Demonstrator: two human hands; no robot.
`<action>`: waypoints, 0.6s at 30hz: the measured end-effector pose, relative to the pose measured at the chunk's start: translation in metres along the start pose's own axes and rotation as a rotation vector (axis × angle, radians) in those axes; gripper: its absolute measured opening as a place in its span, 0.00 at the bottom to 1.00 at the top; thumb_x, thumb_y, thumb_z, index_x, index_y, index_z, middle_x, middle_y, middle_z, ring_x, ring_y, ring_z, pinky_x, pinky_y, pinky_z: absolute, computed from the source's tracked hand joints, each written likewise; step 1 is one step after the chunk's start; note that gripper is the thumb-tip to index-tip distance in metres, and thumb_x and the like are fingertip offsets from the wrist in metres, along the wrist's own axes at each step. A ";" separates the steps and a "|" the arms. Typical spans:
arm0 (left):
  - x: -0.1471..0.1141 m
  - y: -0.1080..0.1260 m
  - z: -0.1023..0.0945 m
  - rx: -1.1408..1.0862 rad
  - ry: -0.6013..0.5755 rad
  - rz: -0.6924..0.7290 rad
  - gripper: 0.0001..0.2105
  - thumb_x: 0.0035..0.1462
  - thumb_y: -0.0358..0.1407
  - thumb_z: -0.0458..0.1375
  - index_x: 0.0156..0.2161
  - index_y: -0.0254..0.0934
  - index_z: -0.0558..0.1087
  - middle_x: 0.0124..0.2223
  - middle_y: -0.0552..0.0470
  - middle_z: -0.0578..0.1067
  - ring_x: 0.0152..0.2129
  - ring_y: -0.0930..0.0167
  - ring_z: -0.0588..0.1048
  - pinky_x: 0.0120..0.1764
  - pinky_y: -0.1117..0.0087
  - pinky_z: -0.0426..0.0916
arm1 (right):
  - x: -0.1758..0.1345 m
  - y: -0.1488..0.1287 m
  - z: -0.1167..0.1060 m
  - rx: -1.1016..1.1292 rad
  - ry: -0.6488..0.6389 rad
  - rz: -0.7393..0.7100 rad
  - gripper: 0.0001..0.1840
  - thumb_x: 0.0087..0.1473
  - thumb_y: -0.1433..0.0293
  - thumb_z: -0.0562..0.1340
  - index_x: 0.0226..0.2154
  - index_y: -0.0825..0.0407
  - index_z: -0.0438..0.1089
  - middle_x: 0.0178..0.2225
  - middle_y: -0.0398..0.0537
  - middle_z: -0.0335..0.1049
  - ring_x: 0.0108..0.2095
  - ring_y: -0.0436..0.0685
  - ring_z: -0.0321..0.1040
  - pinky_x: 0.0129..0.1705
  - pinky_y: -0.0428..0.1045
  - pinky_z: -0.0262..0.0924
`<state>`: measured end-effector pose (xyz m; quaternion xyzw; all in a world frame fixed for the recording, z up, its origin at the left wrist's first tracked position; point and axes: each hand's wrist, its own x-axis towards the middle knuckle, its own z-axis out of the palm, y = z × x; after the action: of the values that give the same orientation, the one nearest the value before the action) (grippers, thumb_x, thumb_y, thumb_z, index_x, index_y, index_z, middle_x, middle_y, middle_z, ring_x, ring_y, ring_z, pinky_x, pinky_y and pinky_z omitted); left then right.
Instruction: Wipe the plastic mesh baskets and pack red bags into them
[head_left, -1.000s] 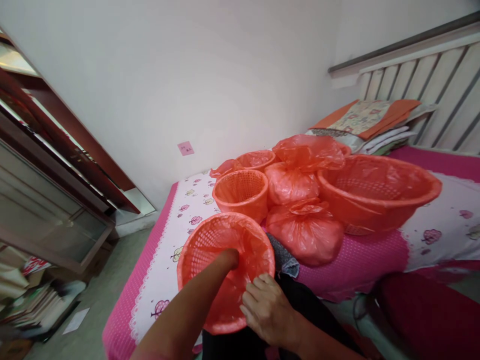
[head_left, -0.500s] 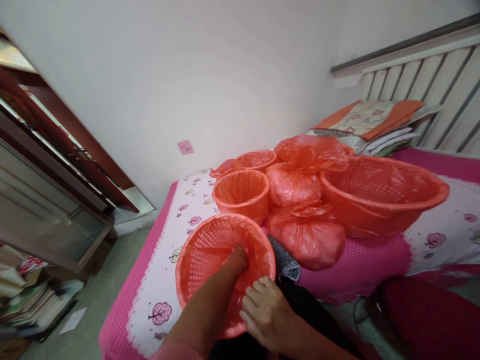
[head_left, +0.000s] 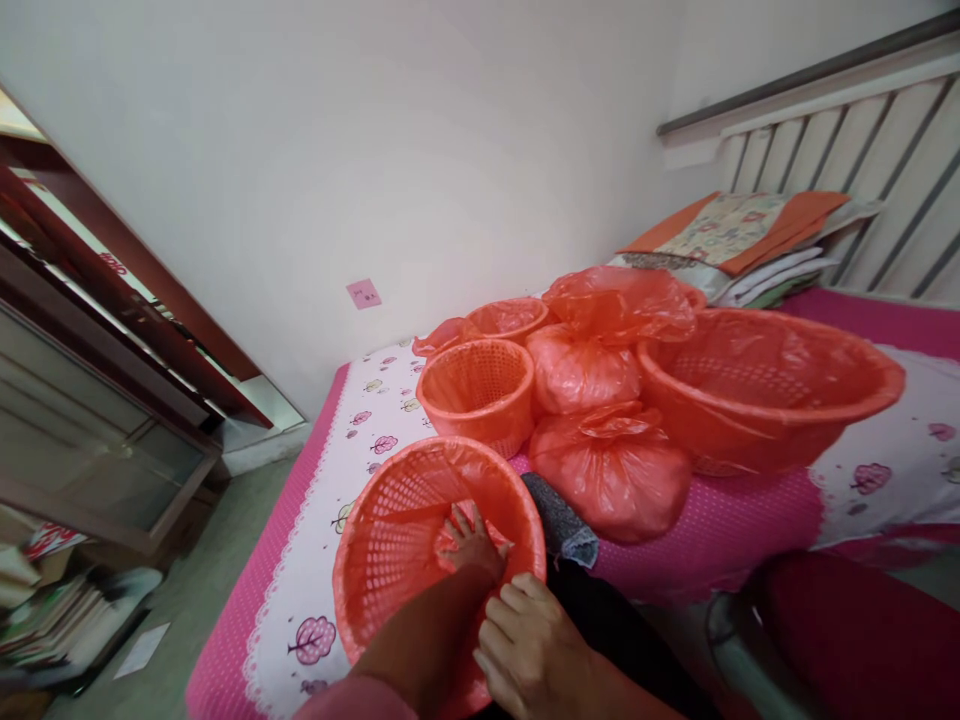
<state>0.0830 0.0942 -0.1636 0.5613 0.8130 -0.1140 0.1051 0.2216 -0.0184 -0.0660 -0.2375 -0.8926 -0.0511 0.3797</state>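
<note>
An orange-red perforated plastic basket (head_left: pixel 352 560) stands at the near edge of the bed, tilted toward me. A thin red plastic bag (head_left: pixel 412 525) lines it, its edge folded over the rim. Deep inside, my left hand (head_left: pixel 472 545) lies with fingers spread against the bag, holding nothing. My right hand (head_left: pixel 525 640) is closed over the basket's near right rim, its fingers wrapped round rim and bag edge. Just behind stands a smaller lined basket (head_left: pixel 480 405). A tied, filled red plastic bag (head_left: pixel 611 480) lies to the right, beside a grey cloth (head_left: pixel 559 520).
A large oval lined basket (head_left: pixel 772 420) stands at the right. More baskets (head_left: pixel 510 315) and another tied bag (head_left: pixel 585 365) are at the back. Folded bedding (head_left: pixel 739 235) lies by the radiator (head_left: pixel 862 170). A dark red stool (head_left: pixel 862 640) is at the lower right.
My left hand has opened, with fingers now spread inside the basket. The basket has shifted slightly left and nearer. My right hand still grips the rim.
</note>
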 end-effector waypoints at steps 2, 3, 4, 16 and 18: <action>0.001 -0.002 0.006 0.002 0.032 -0.005 0.39 0.63 0.50 0.55 0.75 0.38 0.52 0.78 0.34 0.35 0.73 0.40 0.38 0.61 0.30 0.57 | 0.000 0.001 0.004 -0.009 0.027 -0.007 0.11 0.61 0.69 0.62 0.28 0.50 0.63 0.27 0.42 0.64 0.31 0.55 0.56 0.40 0.55 0.47; 0.002 -0.003 0.009 0.000 0.042 -0.003 0.39 0.63 0.50 0.54 0.75 0.38 0.51 0.78 0.34 0.35 0.73 0.40 0.38 0.62 0.31 0.56 | -0.001 0.001 0.007 -0.008 0.048 -0.007 0.11 0.61 0.69 0.62 0.27 0.50 0.62 0.26 0.41 0.63 0.30 0.54 0.56 0.39 0.55 0.47; 0.004 -0.004 0.012 -0.004 0.047 0.002 0.40 0.63 0.50 0.54 0.75 0.37 0.51 0.78 0.33 0.35 0.73 0.40 0.38 0.62 0.33 0.56 | -0.002 0.002 0.011 -0.006 0.069 -0.012 0.12 0.60 0.69 0.62 0.27 0.50 0.62 0.26 0.41 0.63 0.30 0.54 0.55 0.39 0.55 0.47; 0.007 -0.005 0.023 -0.090 0.200 0.063 0.35 0.63 0.45 0.56 0.69 0.25 0.62 0.74 0.20 0.48 0.71 0.35 0.46 0.56 0.37 0.62 | -0.007 0.006 0.040 -0.012 0.220 0.030 0.09 0.55 0.74 0.60 0.26 0.49 0.60 0.24 0.41 0.61 0.29 0.55 0.54 0.40 0.54 0.47; 0.006 -0.005 0.013 -0.114 0.221 0.103 0.34 0.60 0.44 0.61 0.66 0.25 0.66 0.72 0.20 0.55 0.69 0.33 0.52 0.55 0.39 0.65 | -0.005 0.008 0.035 -0.013 0.189 0.019 0.09 0.56 0.73 0.60 0.27 0.49 0.60 0.24 0.41 0.61 0.29 0.55 0.54 0.40 0.55 0.47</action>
<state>0.0772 0.0937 -0.1775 0.6046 0.7948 0.0004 0.0522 0.2051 -0.0039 -0.0953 -0.2425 -0.8502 -0.0752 0.4612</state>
